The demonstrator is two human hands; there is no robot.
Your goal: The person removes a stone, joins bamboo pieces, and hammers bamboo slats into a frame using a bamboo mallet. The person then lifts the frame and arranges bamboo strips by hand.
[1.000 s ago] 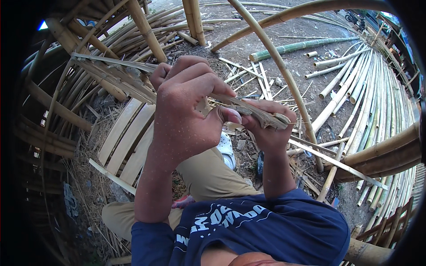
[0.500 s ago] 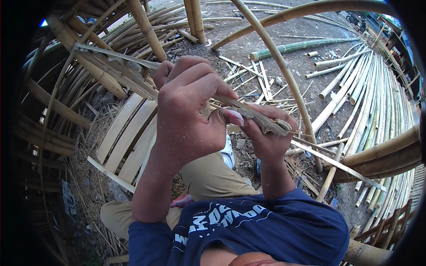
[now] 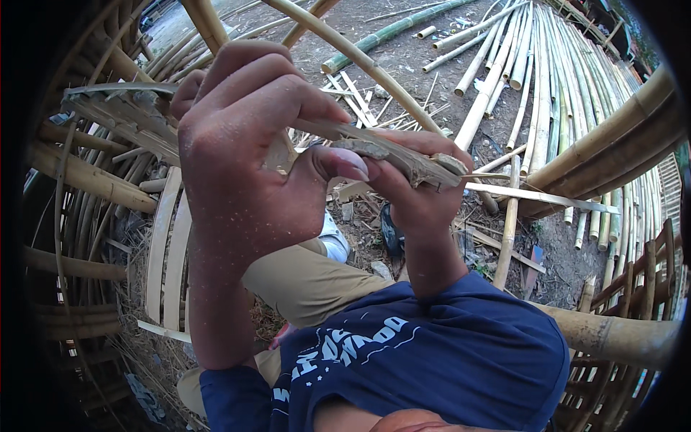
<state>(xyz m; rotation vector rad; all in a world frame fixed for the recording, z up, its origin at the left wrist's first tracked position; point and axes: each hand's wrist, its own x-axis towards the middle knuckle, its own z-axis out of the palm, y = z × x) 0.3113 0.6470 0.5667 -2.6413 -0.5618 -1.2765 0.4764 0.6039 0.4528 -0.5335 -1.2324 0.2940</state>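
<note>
From where I stand, the person's left hand [image 3: 248, 151] pinches a split bamboo piece [image 3: 407, 158] between the thumb and the bent fingers, with a gap between thumb and palm. The right hand [image 3: 425, 198] is closed on the other end, its fingers going around the far side and its thumb pressing near the left thumb. The piece is raised in front of the chest, a little tilted, and its right end looks rough. Behind the left hand, frayed bamboo strips [image 3: 122, 119] reach out to the left; whether they belong to the same piece, I cannot tell.

I judge that the step in hand is gripping and working this piece with both hands. The next move, I think, calls for firm thumbs and for care with the sharp edges.

Around, a curved bamboo pole [image 3: 367, 65] crosses just beyond the right hand, and a thick bamboo post [image 3: 612, 147] leans on the right side; both could limit a wide swing. A pale strip [image 3: 540, 197] lies near them. Long poles [image 3: 520, 61] and a green pole [image 3: 396, 32] rest on the ground farther away. Flat slats [image 3: 160, 252] are beside the left forearm.
</note>
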